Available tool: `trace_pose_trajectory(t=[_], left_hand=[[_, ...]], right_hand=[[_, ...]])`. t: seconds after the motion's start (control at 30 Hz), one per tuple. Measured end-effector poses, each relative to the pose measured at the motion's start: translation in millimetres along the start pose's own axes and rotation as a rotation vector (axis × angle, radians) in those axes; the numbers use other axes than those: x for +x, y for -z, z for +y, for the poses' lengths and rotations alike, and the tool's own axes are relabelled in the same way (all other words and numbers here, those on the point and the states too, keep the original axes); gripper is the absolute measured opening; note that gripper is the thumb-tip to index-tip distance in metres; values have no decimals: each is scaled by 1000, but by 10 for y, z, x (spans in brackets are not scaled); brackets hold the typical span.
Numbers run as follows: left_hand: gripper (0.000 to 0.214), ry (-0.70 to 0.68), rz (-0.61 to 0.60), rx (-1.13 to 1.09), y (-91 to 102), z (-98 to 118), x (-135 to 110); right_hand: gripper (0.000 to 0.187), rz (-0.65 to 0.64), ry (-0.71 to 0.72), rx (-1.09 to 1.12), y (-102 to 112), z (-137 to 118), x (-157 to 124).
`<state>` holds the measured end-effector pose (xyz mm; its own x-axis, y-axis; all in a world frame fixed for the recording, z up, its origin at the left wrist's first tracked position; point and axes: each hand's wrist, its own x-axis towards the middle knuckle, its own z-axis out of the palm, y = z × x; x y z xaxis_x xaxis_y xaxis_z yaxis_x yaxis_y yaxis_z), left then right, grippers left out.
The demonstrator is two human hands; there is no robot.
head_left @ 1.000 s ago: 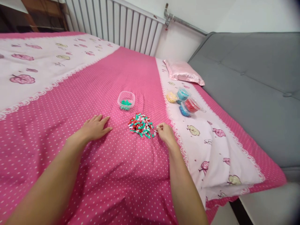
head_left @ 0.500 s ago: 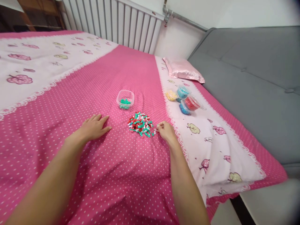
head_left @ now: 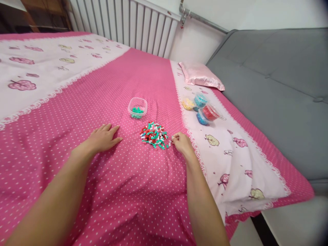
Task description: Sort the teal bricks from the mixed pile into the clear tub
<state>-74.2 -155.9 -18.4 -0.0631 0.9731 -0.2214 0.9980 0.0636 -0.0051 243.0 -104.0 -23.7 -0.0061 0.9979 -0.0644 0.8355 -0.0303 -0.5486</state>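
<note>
A small heap of red, green and white beads (head_left: 154,135) lies on the pink dotted bedspread (head_left: 133,191). My right hand (head_left: 181,143) rests at the heap's right edge, fingers curled in a pinch on a small bead that I cannot name by colour. My left hand (head_left: 104,138) lies flat on the spread to the left of the heap, fingers stretched out, holding nothing. Behind the heap stands a clear plastic tub (head_left: 137,107) with green beads in it.
Several small tubs of yellow, teal, red and blue beads (head_left: 202,108) sit on the pale strip at the right. A pink pillow (head_left: 201,76) lies beyond them. A grey sofa (head_left: 276,99) borders the bed's right edge; a white radiator (head_left: 133,24) stands behind.
The view has shifted slightly. Both hands stay in nearly the same places beside the bead heap.
</note>
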Motion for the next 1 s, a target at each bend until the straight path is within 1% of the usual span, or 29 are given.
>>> trace_pose_trajectory(t=[0.37, 0.57, 0.67, 0.73, 0.9, 1.0], left_hand=[[69, 5, 8, -3, -1, 13, -10], [68, 6, 6, -8, 12, 20, -18], [68, 10, -1, -7, 19, 26, -26], [68, 14, -1, -5, 23, 35, -32], [68, 21, 4, 9, 40, 68, -49], [66, 21, 2, 15, 54, 80, -55]], right_hand=[[12, 11, 17, 45, -21, 39, 23], [11, 13, 3, 30, -3, 27, 16], [10, 26, 0, 90, 4, 18, 20], [8, 16, -21, 238, 12, -7, 15], [7, -114, -127, 882, 82, -159, -57], [10, -184, -196, 1172, 131, -235, -103]])
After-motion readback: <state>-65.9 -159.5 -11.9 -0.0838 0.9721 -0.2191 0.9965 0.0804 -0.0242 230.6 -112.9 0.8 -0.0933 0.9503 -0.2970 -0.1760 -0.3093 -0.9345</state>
